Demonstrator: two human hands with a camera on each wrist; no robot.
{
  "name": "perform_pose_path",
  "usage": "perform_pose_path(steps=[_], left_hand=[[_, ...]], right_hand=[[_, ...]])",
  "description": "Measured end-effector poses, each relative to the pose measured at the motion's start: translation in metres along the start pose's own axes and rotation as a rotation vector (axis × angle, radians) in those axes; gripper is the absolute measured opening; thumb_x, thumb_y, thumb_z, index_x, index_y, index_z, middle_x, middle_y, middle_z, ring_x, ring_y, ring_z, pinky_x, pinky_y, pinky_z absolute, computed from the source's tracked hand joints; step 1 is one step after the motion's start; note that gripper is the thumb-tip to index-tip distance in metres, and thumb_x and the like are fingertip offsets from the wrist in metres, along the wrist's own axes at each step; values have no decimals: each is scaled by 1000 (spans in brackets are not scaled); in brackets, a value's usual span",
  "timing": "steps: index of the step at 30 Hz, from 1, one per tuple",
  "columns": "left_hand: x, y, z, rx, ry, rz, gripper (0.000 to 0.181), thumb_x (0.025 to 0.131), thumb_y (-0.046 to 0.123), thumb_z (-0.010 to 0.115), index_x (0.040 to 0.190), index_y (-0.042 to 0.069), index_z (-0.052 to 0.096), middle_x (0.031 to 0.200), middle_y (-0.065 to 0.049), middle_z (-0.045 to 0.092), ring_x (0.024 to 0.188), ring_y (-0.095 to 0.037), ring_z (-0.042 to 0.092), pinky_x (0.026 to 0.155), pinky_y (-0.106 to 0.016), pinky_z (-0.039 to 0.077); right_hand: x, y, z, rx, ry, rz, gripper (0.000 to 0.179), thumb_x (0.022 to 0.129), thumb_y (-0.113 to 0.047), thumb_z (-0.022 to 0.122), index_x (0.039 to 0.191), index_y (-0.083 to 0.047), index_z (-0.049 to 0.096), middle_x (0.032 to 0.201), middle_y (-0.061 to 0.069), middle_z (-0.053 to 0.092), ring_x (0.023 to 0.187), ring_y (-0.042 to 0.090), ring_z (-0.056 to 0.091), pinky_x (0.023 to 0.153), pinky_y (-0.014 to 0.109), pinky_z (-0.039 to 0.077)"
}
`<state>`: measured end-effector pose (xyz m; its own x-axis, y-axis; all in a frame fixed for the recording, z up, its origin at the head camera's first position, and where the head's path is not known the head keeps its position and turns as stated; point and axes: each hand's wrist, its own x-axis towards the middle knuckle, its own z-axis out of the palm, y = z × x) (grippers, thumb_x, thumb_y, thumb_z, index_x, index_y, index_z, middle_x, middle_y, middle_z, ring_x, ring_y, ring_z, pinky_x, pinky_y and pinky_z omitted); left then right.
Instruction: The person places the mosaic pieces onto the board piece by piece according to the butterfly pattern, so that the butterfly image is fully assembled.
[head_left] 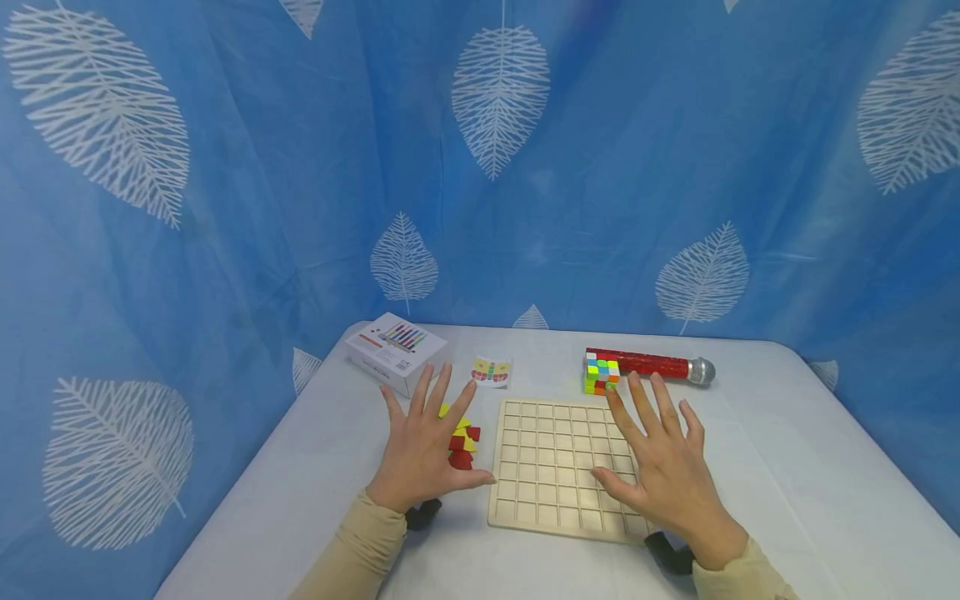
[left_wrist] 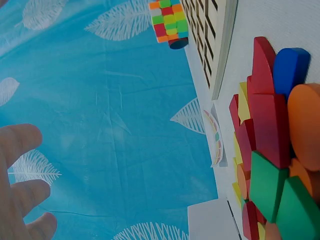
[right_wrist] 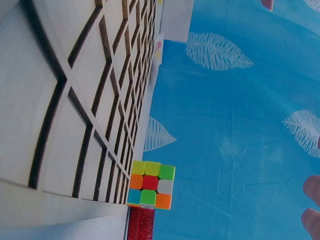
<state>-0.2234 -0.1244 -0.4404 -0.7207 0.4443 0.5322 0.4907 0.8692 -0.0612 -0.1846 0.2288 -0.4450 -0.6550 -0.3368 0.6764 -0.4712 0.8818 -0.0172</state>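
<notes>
Both hands are held up with fingers spread, and neither holds anything. My left hand is above the table beside a pile of coloured blocks, partly covering it in the head view. Up close in the left wrist view, the pile shows red, green, orange, yellow and blue blocks. My right hand hovers over the right part of a wooden grid board, hiding some of its squares. The board's cells fill the left of the right wrist view.
Behind the board stand a puzzle cube and a red microphone lying on its side. A butterfly picture card lies at the back, right of a white printed box. A blue leaf-patterned curtain hangs behind the white table.
</notes>
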Motion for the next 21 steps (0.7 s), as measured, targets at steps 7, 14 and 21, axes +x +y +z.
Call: perform_pose_path(steps=[7, 14, 21], left_hand=[[-1, 0, 1, 0, 6, 1, 124, 61, 92, 66, 161, 26, 36, 171, -14, 18, 156, -44, 17, 99, -91, 8], [-1, -1, 1, -25, 18, -15, 120, 64, 87, 70, 160, 23, 39, 171, -14, 20, 155, -45, 22, 99, -91, 9], [2, -9, 4, -179, 48, -229, 73, 87, 43, 80, 151, 18, 53, 162, -14, 40, 150, -40, 35, 108, -85, 16]], right_hand=[[0, 0, 0, 12, 27, -6, 98, 93, -83, 29, 159, -11, 38, 171, 15, 21, 158, 39, 12, 105, 78, 19], [-7, 14, 7, 169, -31, 109, 82, 99, -60, 53, 163, -14, 31, 170, 14, 24, 150, 46, 29, 100, 73, 28], [-18, 39, 22, 354, -109, 360, 51, 98, -17, 68, 145, -1, 56, 147, 21, 57, 82, 21, 63, 68, 36, 52]])
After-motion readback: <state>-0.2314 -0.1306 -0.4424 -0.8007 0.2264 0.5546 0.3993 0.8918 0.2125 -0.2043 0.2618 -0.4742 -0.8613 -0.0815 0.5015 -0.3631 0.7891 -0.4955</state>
